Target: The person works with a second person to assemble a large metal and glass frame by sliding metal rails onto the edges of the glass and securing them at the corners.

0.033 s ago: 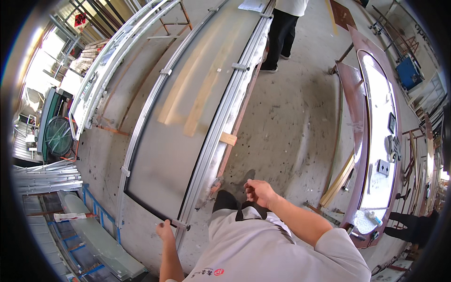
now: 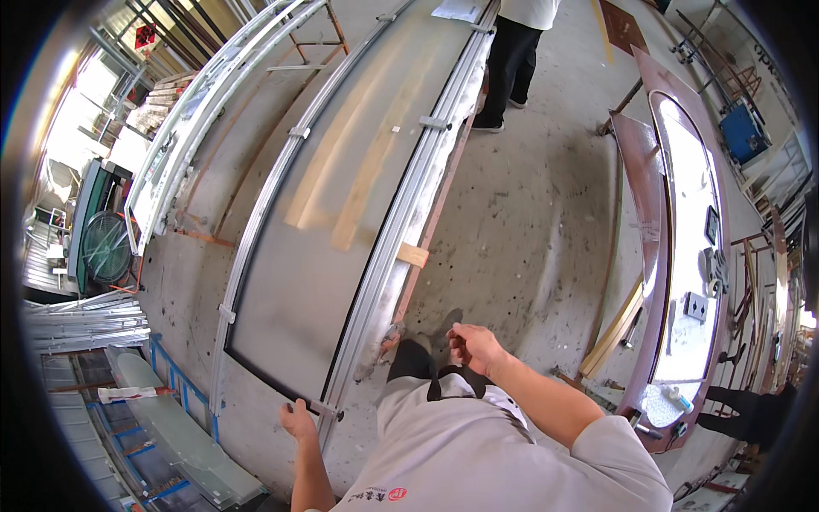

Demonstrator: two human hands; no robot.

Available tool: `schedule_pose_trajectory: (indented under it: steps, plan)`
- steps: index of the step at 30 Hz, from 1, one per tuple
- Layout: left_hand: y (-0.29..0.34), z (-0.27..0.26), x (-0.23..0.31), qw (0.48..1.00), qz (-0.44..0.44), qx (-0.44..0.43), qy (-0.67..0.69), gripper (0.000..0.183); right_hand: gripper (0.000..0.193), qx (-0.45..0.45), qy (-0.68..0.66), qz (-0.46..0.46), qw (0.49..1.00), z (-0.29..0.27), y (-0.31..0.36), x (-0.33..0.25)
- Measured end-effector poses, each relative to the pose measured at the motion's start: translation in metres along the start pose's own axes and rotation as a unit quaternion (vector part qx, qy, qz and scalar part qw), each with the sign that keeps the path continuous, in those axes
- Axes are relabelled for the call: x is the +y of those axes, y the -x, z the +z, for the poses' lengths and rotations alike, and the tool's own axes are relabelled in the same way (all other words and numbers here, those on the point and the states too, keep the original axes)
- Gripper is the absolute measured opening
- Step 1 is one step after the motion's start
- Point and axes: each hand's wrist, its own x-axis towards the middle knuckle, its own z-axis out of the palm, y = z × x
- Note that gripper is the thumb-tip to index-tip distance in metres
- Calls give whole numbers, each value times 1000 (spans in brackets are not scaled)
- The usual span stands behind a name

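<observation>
A long frosted glass panel with a black edge strip lies between curved aluminium rails, with several small clamps along both sides. My left hand is at the panel's near end, fingers curled beside the black strip, close to the clamp at the near right corner. Whether the fingers grip the strip or something small is hidden. My right hand hangs in front of my body, over the floor right of the panel, with its fingers closed; anything in them is too small to make out.
Pale wood pieces support the panel. A person in black trousers stands at its far right. On the right is a brown table bearing a bright panel. Aluminium profiles and glass sheets lie at left.
My left hand has shifted slightly left, and my right hand has moved a touch. My shoe shows more beside the panel. The panel and its rails stay put.
</observation>
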Motion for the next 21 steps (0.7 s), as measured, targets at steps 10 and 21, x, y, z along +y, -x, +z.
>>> schedule_pose_trajectory:
  steps: [10,21]
  plan:
    - [39,258,390,861,488,-145,13,46,24,14,110,-130,985,28,-45,-175]
    - [12,442,580,813,517,-232,-132,82,26,176,349,-393,832,76,-167,-370]
